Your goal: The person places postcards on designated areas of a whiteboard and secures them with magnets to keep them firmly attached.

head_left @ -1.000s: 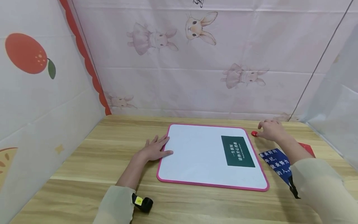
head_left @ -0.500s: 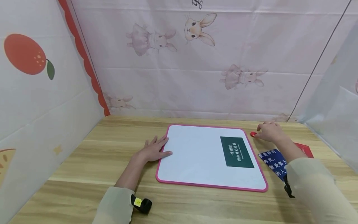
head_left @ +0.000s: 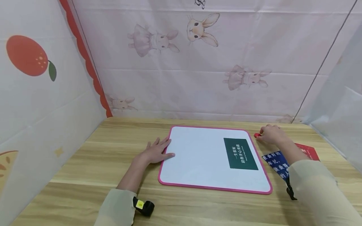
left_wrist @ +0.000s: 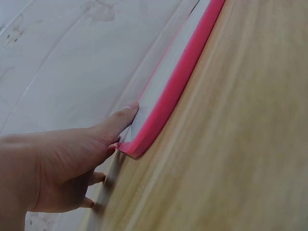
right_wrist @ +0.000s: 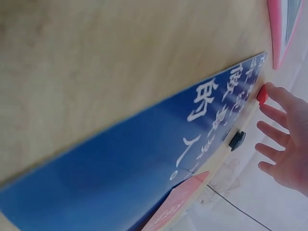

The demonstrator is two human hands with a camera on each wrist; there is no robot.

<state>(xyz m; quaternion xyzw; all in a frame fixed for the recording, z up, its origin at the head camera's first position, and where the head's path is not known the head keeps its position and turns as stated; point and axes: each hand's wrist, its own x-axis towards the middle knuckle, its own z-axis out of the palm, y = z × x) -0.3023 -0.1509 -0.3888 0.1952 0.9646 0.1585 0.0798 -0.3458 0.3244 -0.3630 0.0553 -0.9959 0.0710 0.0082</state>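
Note:
A whiteboard [head_left: 195, 157] with a pink frame lies flat on the wooden table, and a dark green card [head_left: 240, 153] with white lettering lies on its right part. My left hand [head_left: 155, 153] rests with spread fingers at the board's left edge, its thumb [left_wrist: 126, 115] over the frame. Just beyond the board's far right corner, my right hand [head_left: 272, 134] pinches a small red round magnet [head_left: 257, 135] between thumb and forefinger. In the right wrist view, that magnet [right_wrist: 262, 94] is at the tabletop, while the other fingers [right_wrist: 272, 132] are spread.
Right of the board lies a blue card [head_left: 275, 163] with white writing, partly under my right sleeve. A red card [head_left: 308, 151] sits behind it. A black round piece [right_wrist: 237, 140] shows beyond the blue card in the right wrist view. Printed curtains [head_left: 175, 94] enclose the table.
My right thumb and forefinger have come together on the red magnet, which now looks tilted. The right forearm has shifted slightly, showing more of the red card. My left hand stays put.

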